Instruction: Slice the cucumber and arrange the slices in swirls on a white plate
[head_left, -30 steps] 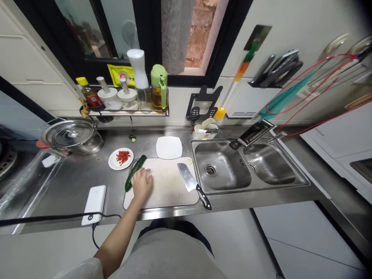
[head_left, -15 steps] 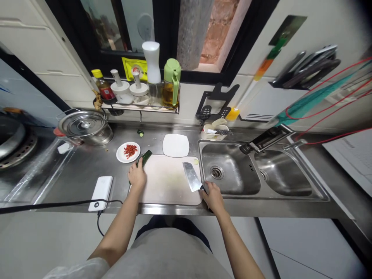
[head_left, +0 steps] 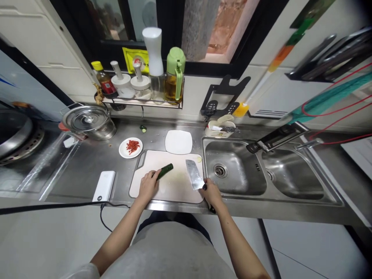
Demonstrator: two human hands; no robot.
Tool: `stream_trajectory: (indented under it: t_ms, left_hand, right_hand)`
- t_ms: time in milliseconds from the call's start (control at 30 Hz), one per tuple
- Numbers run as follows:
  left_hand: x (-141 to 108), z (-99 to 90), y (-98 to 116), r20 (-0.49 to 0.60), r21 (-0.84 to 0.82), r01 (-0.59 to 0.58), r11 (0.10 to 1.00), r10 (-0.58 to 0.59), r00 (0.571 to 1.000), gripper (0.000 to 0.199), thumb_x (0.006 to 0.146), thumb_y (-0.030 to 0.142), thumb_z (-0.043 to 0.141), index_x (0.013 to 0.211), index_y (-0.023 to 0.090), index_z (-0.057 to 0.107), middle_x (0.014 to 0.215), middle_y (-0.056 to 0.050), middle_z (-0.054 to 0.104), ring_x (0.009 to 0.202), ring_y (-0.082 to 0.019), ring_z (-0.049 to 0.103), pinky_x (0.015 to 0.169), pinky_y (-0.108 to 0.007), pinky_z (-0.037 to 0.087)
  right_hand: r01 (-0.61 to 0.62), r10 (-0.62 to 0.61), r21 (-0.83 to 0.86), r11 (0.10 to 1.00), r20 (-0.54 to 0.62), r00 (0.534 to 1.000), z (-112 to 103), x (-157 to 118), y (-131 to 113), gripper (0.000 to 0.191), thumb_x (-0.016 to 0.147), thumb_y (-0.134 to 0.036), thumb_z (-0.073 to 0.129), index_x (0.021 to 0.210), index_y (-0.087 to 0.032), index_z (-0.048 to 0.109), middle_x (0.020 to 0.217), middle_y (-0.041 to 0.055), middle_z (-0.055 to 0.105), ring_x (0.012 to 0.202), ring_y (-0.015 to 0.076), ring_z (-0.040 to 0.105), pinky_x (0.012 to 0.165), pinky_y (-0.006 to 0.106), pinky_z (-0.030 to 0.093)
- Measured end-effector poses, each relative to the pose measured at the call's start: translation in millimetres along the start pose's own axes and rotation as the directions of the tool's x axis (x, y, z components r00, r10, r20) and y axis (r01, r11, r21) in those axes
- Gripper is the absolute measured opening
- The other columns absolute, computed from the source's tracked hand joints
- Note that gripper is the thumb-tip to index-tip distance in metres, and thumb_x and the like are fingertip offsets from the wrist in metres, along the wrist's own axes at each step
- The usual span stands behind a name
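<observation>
Cucumber (head_left: pixel 165 171) has been shifted: a second ago it was laid along the 9 o'clock edge of the board (head_left: pixel 165 193), and now it is held over the middle, its free end aimed towards 2 o'clock. Its near end is hidden by the left hand (head_left: pixel 148 185), whose fingers are curled round it; whether the board is touched by its underside cannot be told. By that move, the slot (head_left: pixel 141 159) at 10 o'clock has been uncovered.

The knife (head_left: pixel 192 173) is left at 3 o'clock, its tip towards 11. Its handle, untouched a second ago, is now clasped by the right hand (head_left: pixel 212 192); no lift of the blade can be made out.

Both are thus held at once, and the work is judged to be at the positioning stage. A gap is left between blade and cucumber, and no contact is seen. The pale slice (head_left: pixel 199 159) is kept at 2 o'clock, and the white plate (head_left: pixel 178 142) is set just beyond the board at 12.
</observation>
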State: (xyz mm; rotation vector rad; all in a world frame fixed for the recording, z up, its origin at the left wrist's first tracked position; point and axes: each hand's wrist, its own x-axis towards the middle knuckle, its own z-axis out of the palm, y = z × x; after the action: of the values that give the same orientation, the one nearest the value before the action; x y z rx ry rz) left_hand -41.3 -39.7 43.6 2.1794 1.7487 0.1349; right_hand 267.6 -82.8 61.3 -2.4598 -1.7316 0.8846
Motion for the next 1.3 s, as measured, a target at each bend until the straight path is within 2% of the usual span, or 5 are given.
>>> stream_trajectory:
  t_ms: [267,467,767,1000,1300]
  left_hand:
    - [13.9,2.4,13.9,-0.009,-0.015,-0.025,1.0,0.025,1.0,0.057,0.087,0.028,0.052,0.142,0.023,0.04,0.129,-0.011,0.051,0.114,-0.026,0.049,0.097,-0.039,0.038]
    - [33.6,6.5,27.9,0.037,0.004,-0.226,0.974,0.225,0.974,0.047,0.095,0.029,0.041,0.142,0.029,0.041,0.127,-0.009,0.052,0.11,-0.023,0.051,0.094,-0.034,0.04]
    - [32.2,14.4,30.1,0.032,0.039,-0.368,0.929,0.367,0.93,0.044,0.096,0.028,0.038,0.139,0.029,0.044,0.116,-0.007,0.057,0.098,-0.021,0.052,0.086,-0.033,0.044]
    - [32.8,22.0,28.9,0.002,0.064,-0.406,0.911,0.407,0.913,0.047,0.093,0.027,0.043,0.139,0.032,0.045,0.108,-0.008,0.057,0.093,-0.022,0.052,0.083,-0.036,0.044]
    - [36.4,22.0,23.8,-0.027,0.029,-0.449,0.893,0.45,0.893,0.048,0.091,0.025,0.046,0.138,0.031,0.047,0.112,-0.008,0.056,0.094,-0.021,0.053,0.084,-0.036,0.044]
  right_hand:
    - [0.079,-0.078,0.027,0.997,-0.002,0.997,-6.2,0.2,-7.3,0.015,0.078,-0.02,0.053,0.091,-0.017,0.06,0.086,0.0053,0.065,0.08,0.0172,0.056,0.064,0.023,0.031]
    - [0.059,-0.056,-0.08,0.995,0.04,0.998,-5.8,-6.8,-22.7,0.024,0.084,-0.019,0.048,0.105,-0.017,0.056,0.088,0.0076,0.068,0.08,0.0183,0.06,0.062,0.024,0.03]
    - [0.035,-0.004,-0.221,0.975,0.139,0.99,-5.7,-4.4,-41.8,0.023,0.092,-0.028,0.041,0.11,-0.018,0.051,0.099,0.0111,0.067,0.092,0.0221,0.063,0.066,0.027,0.036]
    - [0.034,0.001,-0.201,0.979,0.169,0.986,-3.2,-1.2,-48.0,0.027,0.094,-0.025,0.035,0.117,-0.017,0.047,0.102,0.0127,0.066,0.096,0.0239,0.063,0.07,0.029,0.038]
    - [0.152,-0.129,-0.198,0.968,0.125,0.984,-3.7,-4.1,-63.4,0.026,0.098,-0.031,0.031,0.116,-0.018,0.045,0.1,0.0115,0.068,0.095,0.0229,0.064,0.071,0.029,0.038]
